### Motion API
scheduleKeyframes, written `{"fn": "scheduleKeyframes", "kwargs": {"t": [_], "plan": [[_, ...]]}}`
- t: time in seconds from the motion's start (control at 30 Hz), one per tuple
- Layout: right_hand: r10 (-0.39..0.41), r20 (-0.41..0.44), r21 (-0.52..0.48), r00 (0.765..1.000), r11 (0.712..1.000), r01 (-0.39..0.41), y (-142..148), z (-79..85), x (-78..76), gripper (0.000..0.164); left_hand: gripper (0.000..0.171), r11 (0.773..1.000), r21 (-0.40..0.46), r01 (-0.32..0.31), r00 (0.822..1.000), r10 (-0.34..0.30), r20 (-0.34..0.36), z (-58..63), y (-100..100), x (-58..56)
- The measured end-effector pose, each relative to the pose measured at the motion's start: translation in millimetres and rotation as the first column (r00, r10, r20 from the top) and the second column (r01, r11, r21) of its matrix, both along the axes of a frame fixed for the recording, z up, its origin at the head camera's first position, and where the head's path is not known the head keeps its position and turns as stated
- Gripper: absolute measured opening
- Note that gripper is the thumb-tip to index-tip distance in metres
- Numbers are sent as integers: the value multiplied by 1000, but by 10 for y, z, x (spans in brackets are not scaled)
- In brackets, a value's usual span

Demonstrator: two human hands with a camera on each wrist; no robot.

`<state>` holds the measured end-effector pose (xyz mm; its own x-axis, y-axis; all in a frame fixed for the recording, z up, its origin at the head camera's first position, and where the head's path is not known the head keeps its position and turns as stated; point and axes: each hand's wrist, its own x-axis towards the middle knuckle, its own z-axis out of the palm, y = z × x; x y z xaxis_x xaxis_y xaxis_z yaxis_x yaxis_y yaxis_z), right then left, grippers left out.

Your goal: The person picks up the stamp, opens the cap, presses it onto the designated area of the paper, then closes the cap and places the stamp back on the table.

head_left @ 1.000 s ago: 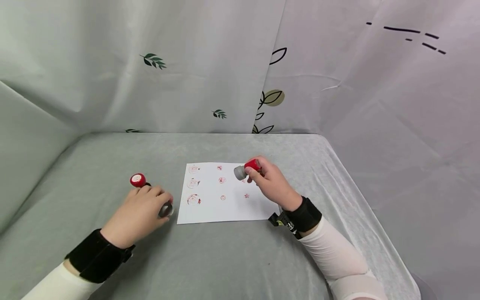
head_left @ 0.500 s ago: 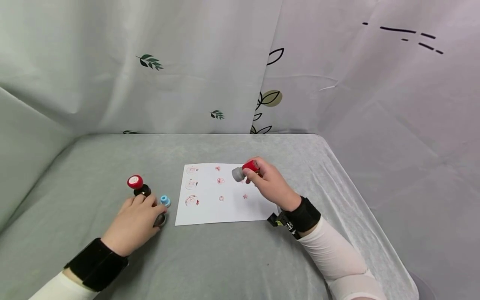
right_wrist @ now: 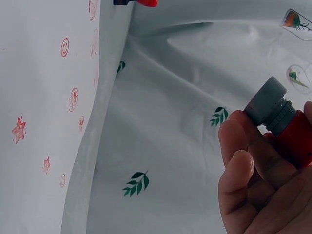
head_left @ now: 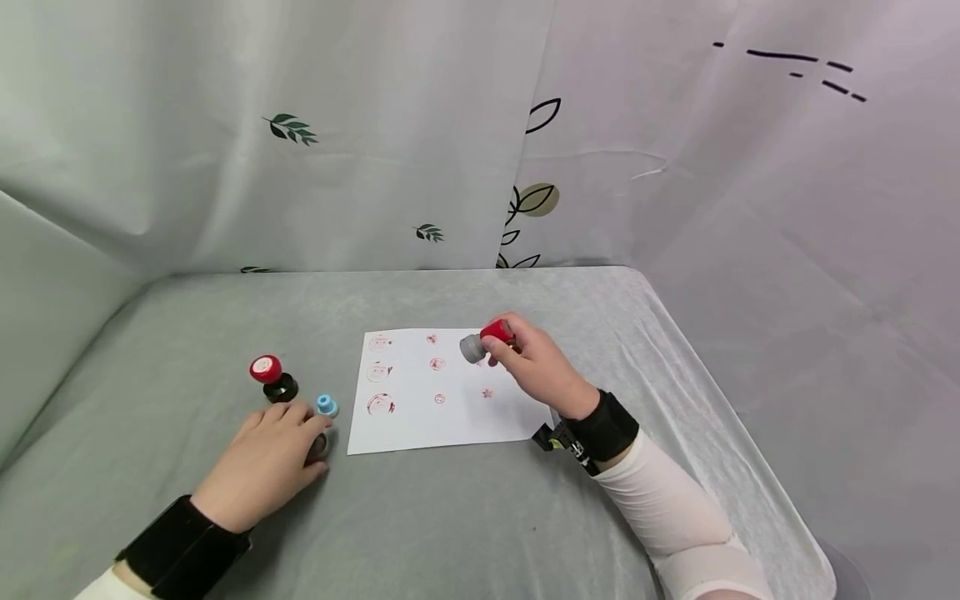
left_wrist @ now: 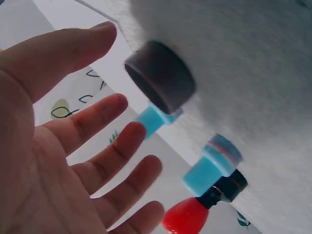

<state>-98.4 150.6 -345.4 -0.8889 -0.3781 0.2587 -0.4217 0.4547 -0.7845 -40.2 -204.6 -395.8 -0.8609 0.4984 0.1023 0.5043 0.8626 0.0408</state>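
Note:
My left hand (head_left: 262, 462) lies low over the cloth, fingers extended. In the left wrist view a dark hollow cap (left_wrist: 163, 75) stands just beyond the thumb and fingertips, with a gap showing. Beyond the fingers are two light-blue stamps (left_wrist: 207, 170) and a red-handled stamp with a black base (left_wrist: 185, 214). My right hand (head_left: 543, 367) pinches a red stamp (head_left: 497, 331) with a grey end (right_wrist: 268, 102) above a white sheet (head_left: 450, 425). Red prints of faces, circles and stars mark the sheet; the hand covers its upper right part.
A grey cloth (head_left: 420, 525) covers the table. Pale curtains with leaf prints (head_left: 291, 129) hang behind and at the sides. The table's right edge (head_left: 742, 408) runs beside my right forearm.
My left hand has drawn left and its fingers have straightened away from the dark cap, bringing a blue stamp and the black base into view. The right hand keeps holding the red stamp.

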Motion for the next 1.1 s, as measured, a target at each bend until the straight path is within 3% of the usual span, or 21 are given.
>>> {"fn": "scheduleKeyframes", "kwargs": {"t": [0.23, 0.43, 0.6, 0.73, 0.9, 1.1], "plan": [[-6, -11, -5, 1000, 1000, 6, 63, 19, -23, 19, 44, 999, 23, 39, 999, -38, -30, 93, 254, -12], [0, -23, -30, 1000, 1000, -1, 130, 59, -14, 16, 38, 994, 47, 97, 994, -98, 40, 126, 788, -93], [5, -32, -47, 999, 999, -6, 161, 99, 2, 17, 29, 984, 77, 162, 983, -168, 76, 103, 1283, -136], [-7, -24, -49, 1000, 999, 6, 162, 106, 12, 19, 27, 973, 95, 208, 971, -218, 102, 54, 1548, -204], [-30, -29, -46, 999, 999, 28, 172, 116, 9, 18, 25, 963, 93, 252, 952, -264, 155, 0, 1709, -269], [-41, -41, -46, 998, 998, 39, 182, 135, -14, 18, 22, 957, 103, 270, 940, -285, 189, -43, 1747, -318]]}}
